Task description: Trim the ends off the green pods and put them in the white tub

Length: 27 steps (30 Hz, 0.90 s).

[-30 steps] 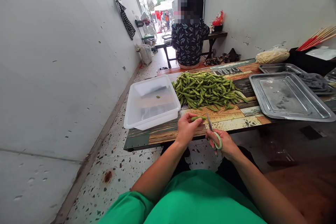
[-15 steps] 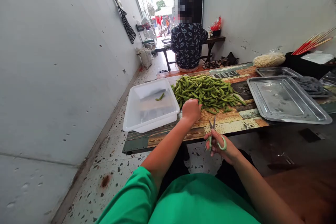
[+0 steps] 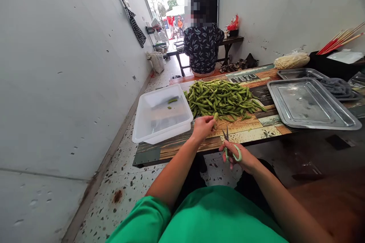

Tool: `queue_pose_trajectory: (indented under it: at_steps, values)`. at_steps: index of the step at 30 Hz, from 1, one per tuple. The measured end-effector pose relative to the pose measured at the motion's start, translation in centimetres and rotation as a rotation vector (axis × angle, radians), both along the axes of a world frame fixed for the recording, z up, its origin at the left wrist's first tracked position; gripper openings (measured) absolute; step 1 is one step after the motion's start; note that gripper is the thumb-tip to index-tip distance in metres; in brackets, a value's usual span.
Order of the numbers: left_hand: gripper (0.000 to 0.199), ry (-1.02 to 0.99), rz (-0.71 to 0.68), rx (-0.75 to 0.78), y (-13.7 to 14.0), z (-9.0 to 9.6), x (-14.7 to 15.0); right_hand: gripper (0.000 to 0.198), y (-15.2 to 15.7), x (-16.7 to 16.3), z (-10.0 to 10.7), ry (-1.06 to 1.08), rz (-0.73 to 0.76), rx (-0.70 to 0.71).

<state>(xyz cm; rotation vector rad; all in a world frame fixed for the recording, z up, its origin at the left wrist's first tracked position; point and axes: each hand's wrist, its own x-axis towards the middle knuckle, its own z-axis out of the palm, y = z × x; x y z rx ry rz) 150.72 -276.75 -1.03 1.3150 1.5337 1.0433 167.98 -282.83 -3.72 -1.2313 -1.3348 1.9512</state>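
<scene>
Green bean pods, much like edamame, lie in a heap (image 3: 219, 97) on the patchwork-patterned table. In front of the heap, my left hand (image 3: 203, 127) pinches a single pod (image 3: 216, 115) that sticks up from its fingertips. My right hand (image 3: 238, 155) grips scissors (image 3: 226, 136) by their pale green handles, just over the table's front edge. The blades are slightly apart and point up toward the pod. To the left stands a white plastic tub (image 3: 162, 136), with a pod (image 3: 172, 100) and a small green piece (image 3: 169, 108) on its bottom.
A large metal tray (image 3: 310, 102) sits at the table's right, with a smaller tray (image 3: 296, 73) behind it. Skewers (image 3: 336, 43) stand in a black container beside a bagged pale bundle (image 3: 292, 60). Beyond the table, a person (image 3: 201, 49) sits facing away.
My left hand has drawn back from the heap toward me, now with a pod held up. The scissors have shifted slightly left, their blades closer together.
</scene>
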Motion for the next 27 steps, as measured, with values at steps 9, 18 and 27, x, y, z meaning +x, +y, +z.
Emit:
queue_pose_trajectory:
  at_steps: [9, 18, 27]
  values:
    - [0.02, -0.274, -0.143, -0.142, -3.8, -0.6, -1.3, 0.07, 1.3, 0.0, -0.2, -0.058, 0.062, 0.083]
    - [0.012, -0.323, -0.199, -0.226, -4.3, 0.2, -1.3, 0.058, 1.1, 0.7, 0.2, -0.148, 0.037, 0.111]
    - [0.01, -0.434, -0.229, -0.39, -3.7, -0.5, -1.4, 0.058, 0.8, 0.4, -0.3, -0.219, -0.008, 0.13]
